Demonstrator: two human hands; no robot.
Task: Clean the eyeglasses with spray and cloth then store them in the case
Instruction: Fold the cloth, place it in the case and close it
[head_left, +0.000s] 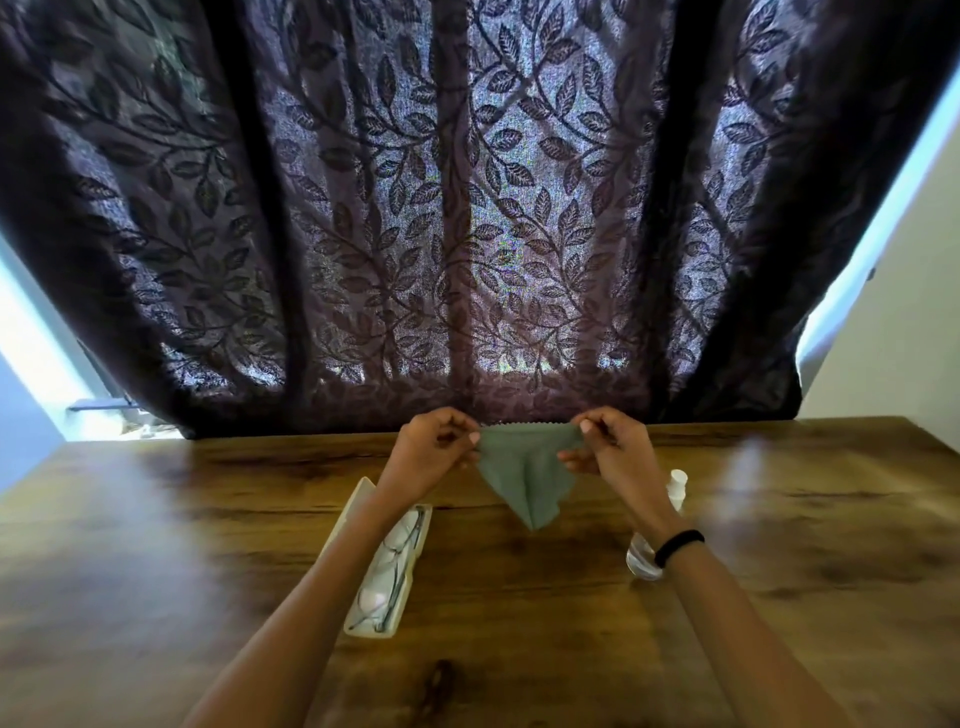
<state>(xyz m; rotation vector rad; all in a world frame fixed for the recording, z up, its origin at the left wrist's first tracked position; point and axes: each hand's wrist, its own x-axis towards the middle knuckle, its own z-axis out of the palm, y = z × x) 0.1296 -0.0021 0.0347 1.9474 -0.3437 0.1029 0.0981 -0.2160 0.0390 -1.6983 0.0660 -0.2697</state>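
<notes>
1. The left hand (434, 452) and right hand (610, 449) are raised above the far part of the surface (519, 634), held apart at the same height. Each pinches an upper corner of the cloth (524, 478) between thumb and fingertips.
2. The cloth is a soft, matte grey-green square with a finely zigzag-cut edge. It is stretched taut between the two hands and sags below them into a folded, downward-pointing triangle whose tip hangs just above the wood.
3. The eyeglasses (397, 545) lie folded in the case (402, 605), nearer than the left hand and partly under the left forearm. They have thin metal wire rims and clear, rounded lenses.
4. The case is long, narrow and rectangular, cream-white and hard-looking. It lies open, its lid tilted up on the side away from the right hand.
5. A spray bottle (641, 558) of clear plastic with a white cap stands nearer than the right hand, mostly hidden behind the right wrist.
6. A black, ribbed wristband (678, 545) circles the right wrist.
7. The surface is brown wood-grain with dark streaks and a glossy sheen.
8. Beyond both hands hangs a dark purple woven curtain (467, 208) patterned with leaves and vines, falling in deep folds.
</notes>
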